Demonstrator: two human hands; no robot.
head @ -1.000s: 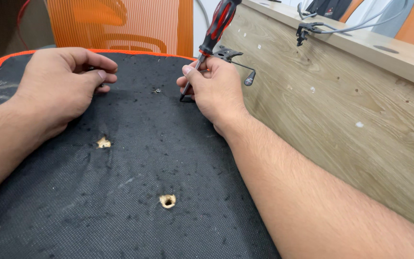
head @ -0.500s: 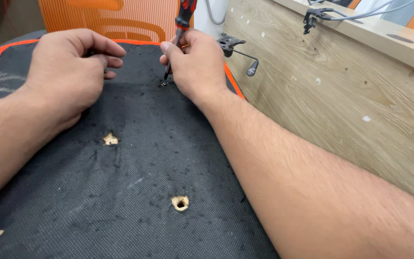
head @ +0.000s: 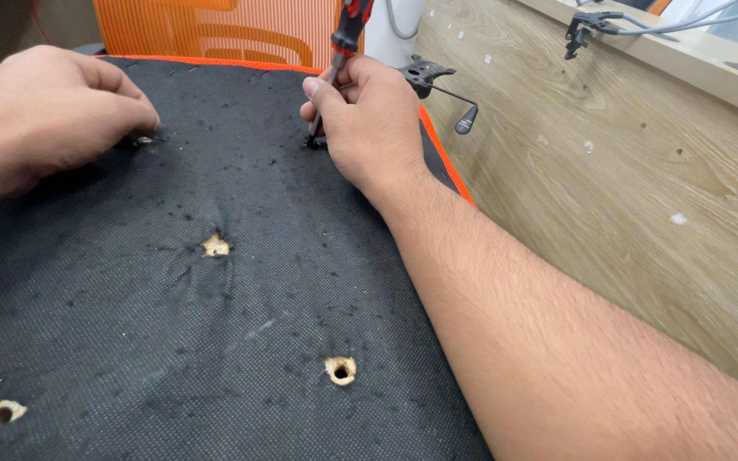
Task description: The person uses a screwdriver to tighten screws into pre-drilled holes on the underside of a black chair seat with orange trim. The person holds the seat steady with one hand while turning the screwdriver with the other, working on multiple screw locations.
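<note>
A black fabric-covered seat base [head: 215, 324] with an orange edge lies upside down before me, with several torn screw holes showing pale wood. My right hand [head: 369, 119] grips a red and black screwdriver [head: 348, 38] held nearly upright, its tip pressed into the fabric near the far edge. My left hand [head: 44, 115] rests curled on the fabric at the far left, fingertips beside a small hole [head: 143, 140]. I cannot tell whether it pinches anything.
A wooden panel [head: 625, 171] runs along the right. A black lever with a knob [head: 454, 102] sticks out beyond the seat's far right corner. An orange mesh chair back [head: 215, 30] stands behind. Cables and a clamp [head: 587, 26] sit on the ledge.
The view has shifted so the seat fills more of the frame. My right hand with the screwdriver has moved left along the far edge; my left hand has slid left.
</note>
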